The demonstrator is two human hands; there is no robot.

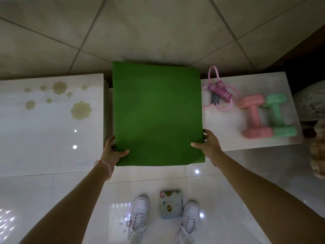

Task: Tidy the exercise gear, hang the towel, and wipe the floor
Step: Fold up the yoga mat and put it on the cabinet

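We are holding the folded green mat (156, 113) out in front of us between two white ledges, left hand (112, 152) and right hand (207, 145) each pinching a near edge, so we are tidying gear; next comes setting it down squarely. The dumbbells (267, 115) and jump rope (221, 92) are sitting on the right ledge (246, 143), a patterned cloth (170, 205) between our shoes, and we are reading no writing anywhere.

Glossy white tiled floor (228, 199), dim light
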